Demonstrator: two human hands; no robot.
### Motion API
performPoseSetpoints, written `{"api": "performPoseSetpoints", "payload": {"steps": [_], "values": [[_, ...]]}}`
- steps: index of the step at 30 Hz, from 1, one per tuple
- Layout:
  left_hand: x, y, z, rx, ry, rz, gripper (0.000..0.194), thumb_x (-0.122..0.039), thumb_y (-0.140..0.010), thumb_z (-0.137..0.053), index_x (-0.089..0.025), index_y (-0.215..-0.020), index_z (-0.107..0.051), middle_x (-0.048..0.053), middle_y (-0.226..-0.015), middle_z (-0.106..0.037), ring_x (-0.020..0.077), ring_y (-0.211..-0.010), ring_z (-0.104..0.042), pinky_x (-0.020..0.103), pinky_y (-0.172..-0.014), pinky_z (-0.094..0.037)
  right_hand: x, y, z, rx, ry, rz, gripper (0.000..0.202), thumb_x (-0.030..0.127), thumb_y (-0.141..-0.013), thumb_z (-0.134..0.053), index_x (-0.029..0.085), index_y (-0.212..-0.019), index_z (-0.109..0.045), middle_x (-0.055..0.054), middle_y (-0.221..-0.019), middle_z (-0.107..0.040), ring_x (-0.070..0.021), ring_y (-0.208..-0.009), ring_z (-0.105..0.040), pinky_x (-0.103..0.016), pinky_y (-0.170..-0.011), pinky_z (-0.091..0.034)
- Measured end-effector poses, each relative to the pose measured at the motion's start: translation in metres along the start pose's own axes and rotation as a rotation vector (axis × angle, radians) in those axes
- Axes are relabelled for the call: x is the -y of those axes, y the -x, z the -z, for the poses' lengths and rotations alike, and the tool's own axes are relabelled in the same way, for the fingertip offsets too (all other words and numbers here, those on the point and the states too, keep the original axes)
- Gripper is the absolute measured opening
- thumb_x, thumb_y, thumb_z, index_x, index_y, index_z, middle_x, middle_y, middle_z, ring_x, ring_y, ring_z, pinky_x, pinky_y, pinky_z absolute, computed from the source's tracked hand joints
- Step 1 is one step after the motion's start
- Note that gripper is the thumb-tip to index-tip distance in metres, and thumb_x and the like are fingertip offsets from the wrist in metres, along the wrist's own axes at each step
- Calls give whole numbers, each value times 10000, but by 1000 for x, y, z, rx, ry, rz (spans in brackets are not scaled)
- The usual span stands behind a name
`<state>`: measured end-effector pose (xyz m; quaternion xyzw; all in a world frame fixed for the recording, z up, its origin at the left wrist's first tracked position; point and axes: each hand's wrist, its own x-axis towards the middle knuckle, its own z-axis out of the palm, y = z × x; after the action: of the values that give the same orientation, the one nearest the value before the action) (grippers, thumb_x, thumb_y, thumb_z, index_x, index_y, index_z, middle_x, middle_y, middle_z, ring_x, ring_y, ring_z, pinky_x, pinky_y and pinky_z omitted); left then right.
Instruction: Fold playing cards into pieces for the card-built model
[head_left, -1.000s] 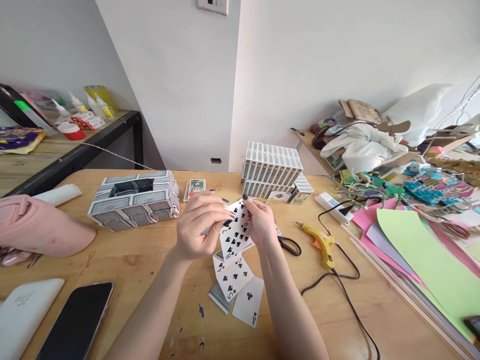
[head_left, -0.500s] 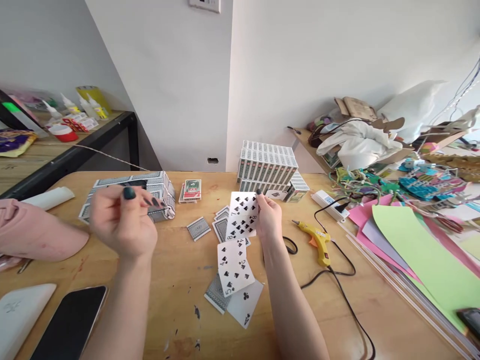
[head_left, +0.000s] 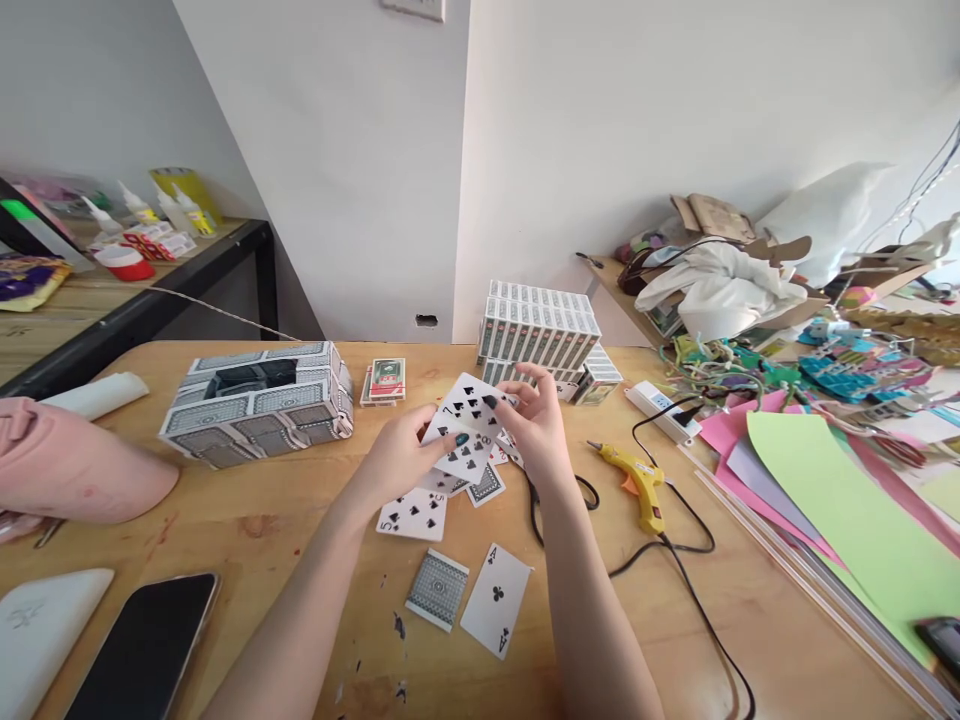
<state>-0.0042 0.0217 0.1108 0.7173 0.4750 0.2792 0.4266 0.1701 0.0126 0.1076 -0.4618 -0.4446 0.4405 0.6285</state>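
My left hand (head_left: 401, 452) grips spade playing cards (head_left: 466, 425), face up, its thumb lying across them. My right hand (head_left: 536, 420) holds their upper right edge, thumb on the face and other fingers raised behind. A five of spades (head_left: 412, 515) shows below my left hand; whether it is joined to the held cards I cannot tell. A patterned card back (head_left: 486, 485) and part of a red-marked card peek out underneath. Nearer me lie an ace of clubs (head_left: 496, 600) and a folded-looking grey card back (head_left: 438, 588).
A box covered in cards (head_left: 259, 405), with an opening on top, stands at left. Card packs (head_left: 536, 325) are stacked at the back; smaller packs (head_left: 384, 380) lie beside. A yellow glue gun (head_left: 634, 480) with trailing cable, coloured paper (head_left: 825, 520) and a phone (head_left: 142, 645) flank my arms.
My left hand has come right and down from above the box onto the cards. The held cards have tilted, and the five of spades has swung left, uncovering the ace of clubs.
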Motion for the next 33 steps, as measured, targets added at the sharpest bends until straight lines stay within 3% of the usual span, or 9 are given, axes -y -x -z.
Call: {"api": "performPoseSetpoints", "payload": {"steps": [3,5,8,11,15,22,33], "values": [[-4,3,1,88,-166,12,209,-401,-767,-546,-197,-774,-590,-1,-724,-627,176,-657,-567,256,-547,-380,9,4,4,96,359,166,427,251,-678,-673,271,-1086,-550,-41,-1060,-614,-191,-1012,-548,-326,-824,-452],[-6,4,0,86,-260,0,204,-393,-772,-530,-199,-720,-565,-19,-660,-576,157,-608,-520,251,-518,-328,12,6,4,166,503,168,325,268,-705,-654,260,-1027,-610,-37,-1015,-636,-186,-947,-561,-324,-816,-446],[-8,4,-3,59,-302,-43,185,-341,-791,-492,-198,-681,-531,-23,-640,-539,146,-598,-489,253,-517,-301,8,7,1,145,615,111,346,291,-718,-636,263,-1063,-615,-21,-908,-649,-152,-731,-557,-288,-684,-451],[-7,2,-7,15,-306,-71,131,-280,-790,-479,-199,-706,-540,-11,-704,-568,152,-656,-516,253,-553,-324,2,5,0,96,653,34,270,326,-703,-637,234,-957,-652,-8,-818,-655,-137,-638,-540,-262,-608,-432],[-6,0,-12,-41,-370,-47,180,-355,-771,-537,-197,-686,-520,-4,-720,-593,152,-635,-521,249,-528,-304,-2,3,-1,103,693,-54,174,345,-717,-592,185,-668,-642,-1,-664,-651,-143,-602,-554,-238,-547,-402],[-7,0,-25,-152,-594,-36,239,-319,-811,-513,-195,-608,-493,3,-621,-568,150,-559,-503,255,-488,-234,-1,3,-3,41,801,-17,226,363,-728,-573,178,-602,-606,2,-584,-627,-133,-559,-532,-224,-525,-366],[-10,5,-34,-328,-839,-325,211,-207,-838,-489,-185,-631,-521,13,-590,-559,166,-579,-525,285,-541,-294,-2,4,-5,-86,806,-15,287,415,-718,-579,191,-545,-532,14,-535,-602,-129,-516,-500,-218,-497,-356]]}}
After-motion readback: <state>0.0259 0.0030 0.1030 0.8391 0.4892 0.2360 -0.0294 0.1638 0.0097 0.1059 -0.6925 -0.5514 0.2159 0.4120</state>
